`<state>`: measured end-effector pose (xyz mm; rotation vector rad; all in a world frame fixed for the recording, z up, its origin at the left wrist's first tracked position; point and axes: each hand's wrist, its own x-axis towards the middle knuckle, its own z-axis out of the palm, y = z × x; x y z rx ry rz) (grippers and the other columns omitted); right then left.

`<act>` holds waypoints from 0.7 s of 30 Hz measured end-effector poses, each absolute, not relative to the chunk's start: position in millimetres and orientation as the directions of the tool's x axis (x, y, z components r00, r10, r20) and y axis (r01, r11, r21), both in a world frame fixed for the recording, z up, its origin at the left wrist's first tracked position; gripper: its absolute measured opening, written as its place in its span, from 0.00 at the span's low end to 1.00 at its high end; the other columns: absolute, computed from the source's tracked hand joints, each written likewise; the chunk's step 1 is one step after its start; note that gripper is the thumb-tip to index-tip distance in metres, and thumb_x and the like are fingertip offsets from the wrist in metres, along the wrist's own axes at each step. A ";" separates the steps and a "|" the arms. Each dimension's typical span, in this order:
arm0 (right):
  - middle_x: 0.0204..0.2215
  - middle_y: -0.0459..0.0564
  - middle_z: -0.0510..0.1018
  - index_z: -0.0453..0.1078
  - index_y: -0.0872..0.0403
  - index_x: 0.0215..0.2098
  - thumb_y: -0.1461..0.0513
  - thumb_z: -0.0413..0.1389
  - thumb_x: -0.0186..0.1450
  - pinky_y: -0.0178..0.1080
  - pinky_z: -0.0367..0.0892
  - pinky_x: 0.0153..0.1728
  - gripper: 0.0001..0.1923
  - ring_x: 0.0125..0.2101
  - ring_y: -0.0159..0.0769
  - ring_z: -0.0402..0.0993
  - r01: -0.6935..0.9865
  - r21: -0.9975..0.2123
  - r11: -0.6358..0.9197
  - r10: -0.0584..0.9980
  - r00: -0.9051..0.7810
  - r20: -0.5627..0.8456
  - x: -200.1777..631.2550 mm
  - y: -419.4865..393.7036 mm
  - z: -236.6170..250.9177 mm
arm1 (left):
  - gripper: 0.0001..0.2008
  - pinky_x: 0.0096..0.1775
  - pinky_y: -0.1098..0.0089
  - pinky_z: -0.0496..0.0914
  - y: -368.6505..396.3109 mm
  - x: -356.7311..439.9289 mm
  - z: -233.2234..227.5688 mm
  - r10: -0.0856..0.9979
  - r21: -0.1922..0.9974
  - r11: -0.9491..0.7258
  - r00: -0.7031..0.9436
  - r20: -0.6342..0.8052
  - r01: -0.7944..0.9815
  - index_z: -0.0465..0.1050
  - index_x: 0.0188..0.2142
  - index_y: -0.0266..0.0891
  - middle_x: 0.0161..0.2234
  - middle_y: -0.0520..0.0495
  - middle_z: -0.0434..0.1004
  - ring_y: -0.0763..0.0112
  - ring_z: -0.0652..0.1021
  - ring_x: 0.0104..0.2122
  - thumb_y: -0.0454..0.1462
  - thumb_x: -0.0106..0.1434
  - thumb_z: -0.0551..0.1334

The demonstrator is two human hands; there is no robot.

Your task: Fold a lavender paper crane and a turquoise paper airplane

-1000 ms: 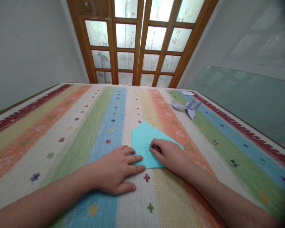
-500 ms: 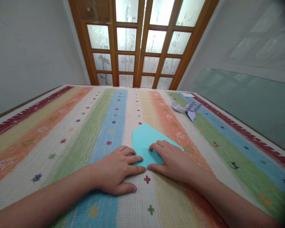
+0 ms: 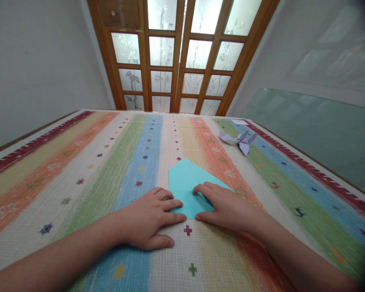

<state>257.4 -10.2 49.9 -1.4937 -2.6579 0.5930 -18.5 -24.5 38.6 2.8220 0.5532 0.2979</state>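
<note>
On the striped mat: a folded turquoise paper (image 3: 187, 182) lies flat near the middle, its far end cut to a point, its near edge under both hands.
Left hand (image 3: 147, 217): palm down, fingers spread loosely and lying flat; the fingertips rest on the near left corner of the turquoise paper, the thumb on the mat beside it. It grips nothing.
Right hand (image 3: 225, 207): palm down, fingers slightly bent, pressing the near right part of the same sheet; the thumb lies along the near edge. It grips nothing either.
What is covered: the two hands hide most of the sheet's near edge and its right corner, so the shape there cannot be told.
Paper surface: smooth, matte, a single plain colour, with crisp straight edges meeting at the far tip.
Mat (image 3: 109, 170): woven, coarse-looking, in long stripes of green, blue, cream, orange and yellow with small cross and star motifs and a dark red border.
Farther off to the right: a pale lilac folded paper figure (image 3: 239, 140) with pointed wings, well apart from the hands.
Behind the mat: a wooden-framed door (image 3: 176, 56) with frosted glass panes showing a bamboo pattern, plain grey walls on either side.
Right edge: a sheet of greenish glass (image 3: 316, 129) leans by the wall.
</note>
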 end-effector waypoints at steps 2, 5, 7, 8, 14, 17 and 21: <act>0.45 0.52 0.77 0.67 0.48 0.53 0.51 0.65 0.58 0.42 0.63 0.39 0.26 0.44 0.47 0.75 0.829 -0.336 0.446 0.838 -0.519 -0.168 263.6 -8.4 49.7 | 0.28 0.57 0.50 0.60 -24.5 -18.5 38.7 0.394 0.282 -0.896 0.907 0.146 0.344 0.67 0.61 0.45 0.58 0.42 0.71 0.48 0.70 0.53 0.52 0.65 0.61; 0.44 0.52 0.79 0.67 0.47 0.53 0.51 0.66 0.56 0.41 0.61 0.34 0.29 0.41 0.47 0.76 0.857 -0.310 0.411 0.854 -0.481 -0.197 271.7 -6.3 51.7 | 0.28 0.57 0.50 0.61 -24.1 -18.2 38.0 0.393 0.284 -0.897 0.905 0.160 0.339 0.68 0.61 0.45 0.57 0.42 0.72 0.49 0.71 0.52 0.52 0.64 0.61; 0.40 0.51 0.80 0.67 0.47 0.51 0.51 0.66 0.55 0.40 0.59 0.31 0.27 0.37 0.47 0.77 0.882 -0.277 0.381 0.864 -0.447 -0.233 276.1 -5.2 54.4 | 0.28 0.57 0.50 0.61 -23.8 -18.2 37.5 0.393 0.282 -0.897 0.906 0.158 0.340 0.68 0.60 0.45 0.57 0.42 0.72 0.49 0.71 0.52 0.53 0.64 0.61; 0.38 0.51 0.80 0.68 0.47 0.50 0.52 0.66 0.55 0.39 0.58 0.30 0.26 0.36 0.46 0.77 0.892 -0.261 0.368 0.865 -0.432 -0.257 278.1 -4.7 55.8 | 0.28 0.57 0.50 0.61 -23.7 -18.2 37.4 0.393 0.281 -0.897 0.907 0.154 0.341 0.68 0.60 0.45 0.57 0.42 0.72 0.48 0.71 0.53 0.53 0.64 0.61; 0.28 0.47 0.77 0.72 0.48 0.39 0.57 0.66 0.54 0.37 0.53 0.25 0.15 0.28 0.40 0.73 0.909 -0.246 0.337 0.852 -0.406 -0.331 290.2 -0.4 58.3 | 0.28 0.57 0.50 0.60 -24.5 -18.4 37.4 0.392 0.283 -0.899 0.903 0.179 0.334 0.68 0.60 0.45 0.57 0.42 0.72 0.49 0.71 0.53 0.53 0.64 0.61; 0.27 0.46 0.76 0.72 0.49 0.35 0.60 0.64 0.54 0.36 0.52 0.24 0.10 0.27 0.38 0.71 0.906 -0.244 0.347 0.837 -0.416 -0.356 293.3 1.2 58.0 | 0.29 0.57 0.50 0.60 -25.2 -18.3 37.6 0.392 0.284 -0.899 0.903 0.177 0.335 0.68 0.60 0.45 0.57 0.42 0.72 0.49 0.71 0.53 0.53 0.64 0.61; 0.26 0.45 0.76 0.71 0.49 0.32 0.62 0.63 0.53 0.36 0.50 0.24 0.08 0.26 0.36 0.69 0.913 -0.201 0.356 0.831 -0.407 -0.380 293.0 1.3 59.8 | 0.29 0.57 0.49 0.60 -25.8 -18.2 38.5 0.393 0.279 -0.897 0.907 0.150 0.343 0.68 0.61 0.45 0.58 0.41 0.71 0.47 0.70 0.53 0.53 0.64 0.61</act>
